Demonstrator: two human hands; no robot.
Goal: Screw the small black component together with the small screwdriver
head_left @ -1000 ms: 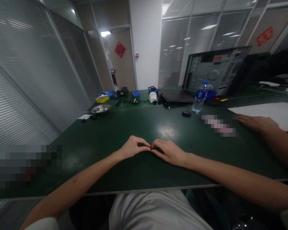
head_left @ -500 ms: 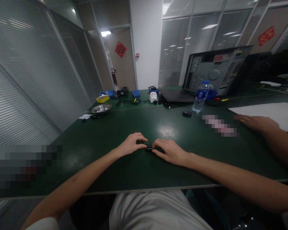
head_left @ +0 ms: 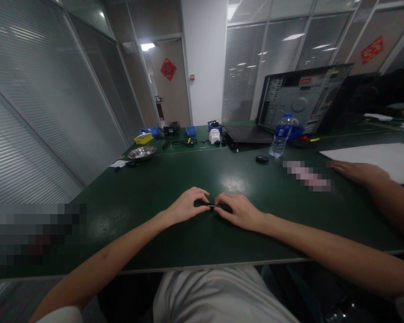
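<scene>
On the green table, close to its front edge, my left hand (head_left: 189, 204) is curled with thumb and fingers round the left end of a small dark object (head_left: 202, 203). Opposite it, my right hand (head_left: 239, 210) grips a rounded black piece (head_left: 225, 207), partly hidden under the fingers. Between my fingertips the two pieces meet or lie very close, with a thin light line showing there. Whether they are joined I cannot tell. Beyond my right hand lies a rounded black object like a computer mouse (head_left: 262, 159).
Another person's hand (head_left: 363, 172) rests by a white sheet (head_left: 384, 157) at right. A water bottle (head_left: 281, 137) stands before an open computer case (head_left: 299, 98). Toward the back left are a metal dish (head_left: 142, 153), a yellow tray (head_left: 143, 138), blue trays and cables. The table's front edge (head_left: 215, 268) runs near my lap.
My left hand has shifted slightly right and the two hands' pieces have come closer together. The green edge seen in my left hand earlier now looks dark. My right hand has barely moved.
</scene>
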